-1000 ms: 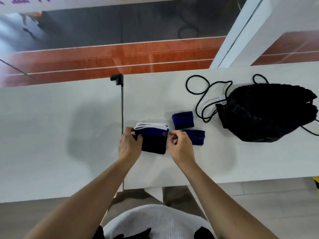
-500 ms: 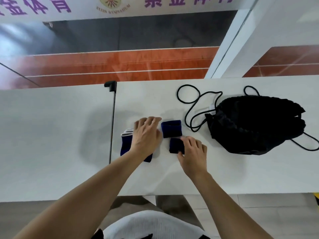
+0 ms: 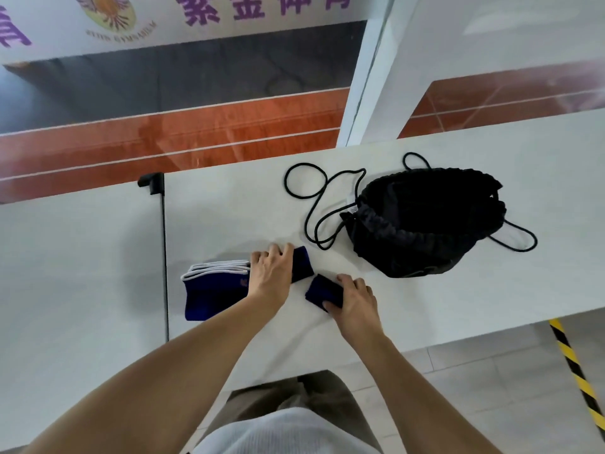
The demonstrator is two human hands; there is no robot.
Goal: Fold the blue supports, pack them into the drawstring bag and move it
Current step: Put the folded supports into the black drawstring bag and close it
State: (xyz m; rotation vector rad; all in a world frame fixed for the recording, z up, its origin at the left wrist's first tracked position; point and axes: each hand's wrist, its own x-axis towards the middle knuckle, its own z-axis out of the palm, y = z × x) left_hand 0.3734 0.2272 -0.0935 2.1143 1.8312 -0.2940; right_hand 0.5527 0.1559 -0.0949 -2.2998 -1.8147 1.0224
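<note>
Right hand [image 3: 352,298] fingers grasp a small blue support [image 3: 322,294] lying just left of the drawstring bag [image 3: 422,221] (mouth open); left hand [image 3: 271,273] presses another support [image 3: 301,263], farther from the bag.

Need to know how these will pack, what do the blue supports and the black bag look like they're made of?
Blue supports: soft knit, probably elastic fabric, matte, with white bound edges; they lie in flat folded layers. Black bag: thin, limp woven cloth, likely synthetic, slightly sheeny; its mouth gathers into fine ruffles on a round black cord.
</note>
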